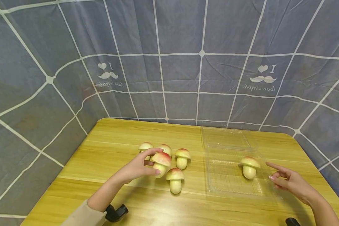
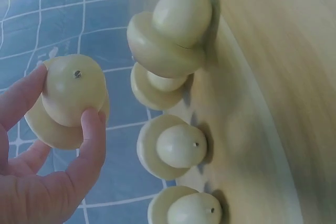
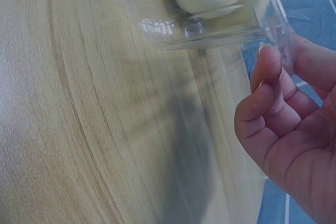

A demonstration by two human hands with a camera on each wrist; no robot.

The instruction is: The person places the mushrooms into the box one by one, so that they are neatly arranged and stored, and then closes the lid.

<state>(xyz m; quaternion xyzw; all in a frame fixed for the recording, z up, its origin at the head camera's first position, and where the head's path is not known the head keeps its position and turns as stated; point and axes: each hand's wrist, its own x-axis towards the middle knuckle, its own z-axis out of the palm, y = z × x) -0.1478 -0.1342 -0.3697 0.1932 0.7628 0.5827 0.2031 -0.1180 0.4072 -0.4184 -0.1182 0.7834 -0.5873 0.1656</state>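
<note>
A toy mushroom (image 1: 161, 161) with a red-tinged cap is held in the air by my left hand (image 1: 139, 168), its thumb and fingers around it. In the left wrist view the pale stem end of this mushroom (image 2: 73, 90) faces the camera. Several similar mushrooms (image 1: 175, 182) stand on the table close to that hand, one partly hidden behind the held one. On the right lies a clear plastic box (image 1: 226, 188) with its lid open, one mushroom (image 1: 250, 168) inside. My right hand (image 1: 292, 183) pinches the box's right rim between thumb and finger.
The hinged lid (image 1: 226, 138) lies back toward the table's far edge. A grey checked curtain (image 1: 180, 72) hangs behind the wooden table (image 1: 158, 210). Black wrist-mount pieces (image 1: 117, 213) show below the arms.
</note>
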